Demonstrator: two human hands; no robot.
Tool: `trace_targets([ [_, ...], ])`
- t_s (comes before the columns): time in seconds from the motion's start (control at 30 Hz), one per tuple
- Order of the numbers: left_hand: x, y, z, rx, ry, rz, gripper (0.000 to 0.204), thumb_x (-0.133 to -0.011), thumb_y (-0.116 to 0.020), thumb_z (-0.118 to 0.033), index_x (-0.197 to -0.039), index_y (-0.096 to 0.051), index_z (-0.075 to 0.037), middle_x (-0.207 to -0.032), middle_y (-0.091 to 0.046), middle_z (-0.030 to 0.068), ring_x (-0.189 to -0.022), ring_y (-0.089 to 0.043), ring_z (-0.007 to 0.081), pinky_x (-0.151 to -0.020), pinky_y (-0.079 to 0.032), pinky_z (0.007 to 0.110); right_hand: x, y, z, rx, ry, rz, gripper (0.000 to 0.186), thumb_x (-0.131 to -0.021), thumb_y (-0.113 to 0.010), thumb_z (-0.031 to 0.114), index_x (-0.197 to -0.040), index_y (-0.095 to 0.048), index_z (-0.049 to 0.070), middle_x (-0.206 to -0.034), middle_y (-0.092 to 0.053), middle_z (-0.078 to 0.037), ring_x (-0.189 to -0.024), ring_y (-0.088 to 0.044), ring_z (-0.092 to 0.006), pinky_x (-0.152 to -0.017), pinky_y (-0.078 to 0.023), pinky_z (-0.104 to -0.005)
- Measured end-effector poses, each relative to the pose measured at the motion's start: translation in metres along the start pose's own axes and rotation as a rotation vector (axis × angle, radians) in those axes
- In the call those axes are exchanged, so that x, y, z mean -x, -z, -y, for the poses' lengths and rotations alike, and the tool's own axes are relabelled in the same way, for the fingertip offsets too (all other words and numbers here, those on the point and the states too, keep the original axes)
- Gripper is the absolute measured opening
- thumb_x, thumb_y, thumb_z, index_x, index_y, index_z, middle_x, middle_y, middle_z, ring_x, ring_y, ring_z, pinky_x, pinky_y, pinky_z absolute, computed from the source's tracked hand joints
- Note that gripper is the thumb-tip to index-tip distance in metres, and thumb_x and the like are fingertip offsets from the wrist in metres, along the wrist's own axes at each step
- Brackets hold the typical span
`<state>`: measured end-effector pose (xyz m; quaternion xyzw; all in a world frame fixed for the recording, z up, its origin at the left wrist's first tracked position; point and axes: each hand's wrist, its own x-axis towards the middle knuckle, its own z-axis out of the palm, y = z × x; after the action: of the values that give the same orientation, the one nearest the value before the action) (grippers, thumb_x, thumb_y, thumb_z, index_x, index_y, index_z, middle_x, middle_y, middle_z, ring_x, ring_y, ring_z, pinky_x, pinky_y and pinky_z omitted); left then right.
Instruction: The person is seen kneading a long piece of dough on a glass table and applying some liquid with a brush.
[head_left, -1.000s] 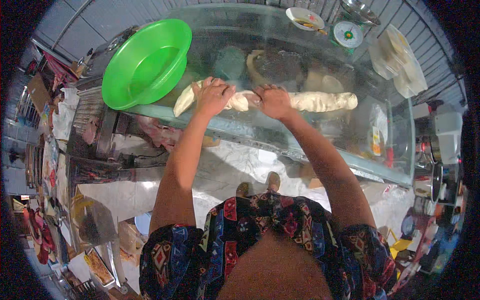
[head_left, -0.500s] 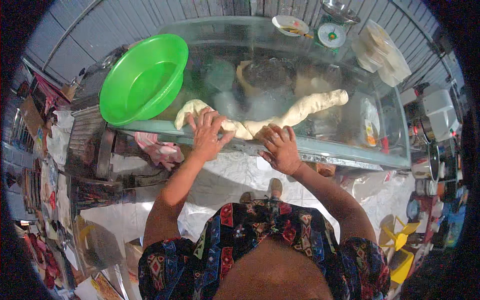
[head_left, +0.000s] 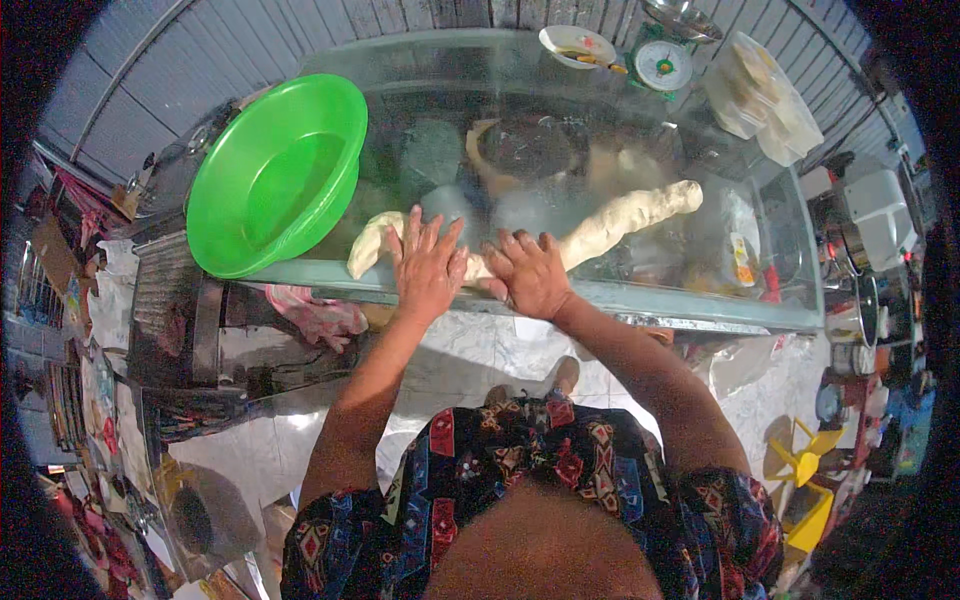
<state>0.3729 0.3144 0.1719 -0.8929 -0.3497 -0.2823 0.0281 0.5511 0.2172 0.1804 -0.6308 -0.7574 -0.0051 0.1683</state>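
A long pale rope of dough (head_left: 630, 222) lies across the glass tabletop, close to its near edge. Its left end bends toward me, and the right end stretches away to the far right. My left hand (head_left: 430, 265) presses flat on the left part of the rope, fingers spread and pointing away. Just right of it, my right hand (head_left: 530, 272) rests on the middle of the rope, its fingers stretched out. The hands cover much of the dough between them.
A large green basin (head_left: 280, 180) stands tilted at the table's left. At the back are a white bowl (head_left: 577, 47) with a utensil and a kitchen scale (head_left: 663, 66). Clear plastic containers (head_left: 762, 98) sit at the far right corner. A pink cloth (head_left: 312, 312) hangs below the front edge.
Both hands have moved closer together, and their fingers have straightened out over the dough. My right hand has shifted left and slightly away from me.
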Motion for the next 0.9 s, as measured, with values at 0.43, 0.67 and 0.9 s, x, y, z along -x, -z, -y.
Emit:
trace_targets([
  [0.43,-0.121,-0.054,0.028,-0.117,0.428,0.288,0.055,-0.095,-0.038,-0.050,-0.141,-0.044,-0.021,-0.140,-0.050,0.0112,-0.139,-0.033,0.0315,-0.111,-0.011,0.066,-0.123,-0.019,-0.073,-0.014,-0.388,0.012,0.067,-0.093,-0.032,0.063,-0.134,-0.052,0.014,-0.140,-0.045,-0.017,-0.130,-0.043,-0.0360,-0.105,-0.021,-0.0670],
  [0.67,-0.139,-0.071,0.042,-0.110,0.594,0.191,0.055,-0.095,-0.036,-0.049,-0.140,-0.046,-0.018,-0.139,-0.051,0.0114,-0.140,-0.030,0.0319,-0.111,-0.009,0.064,-0.147,-0.019,-0.078,0.006,-0.474,-0.053,0.065,-0.094,-0.033,0.061,-0.132,-0.053,0.011,-0.138,-0.048,-0.016,-0.129,-0.044,-0.0345,-0.106,-0.023,-0.0648],
  [0.9,-0.132,-0.043,0.092,1.106,0.766,-0.067,0.066,-0.093,-0.042,-0.058,-0.131,-0.053,-0.004,-0.129,-0.057,0.0200,-0.125,-0.049,0.0337,-0.109,-0.030,0.041,-0.152,-0.023,-0.079,-0.126,-0.508,-0.189,0.062,-0.096,-0.034,0.058,-0.129,-0.055,0.010,-0.124,-0.059,-0.015,-0.119,-0.053,-0.0334,-0.104,-0.029,-0.0598],
])
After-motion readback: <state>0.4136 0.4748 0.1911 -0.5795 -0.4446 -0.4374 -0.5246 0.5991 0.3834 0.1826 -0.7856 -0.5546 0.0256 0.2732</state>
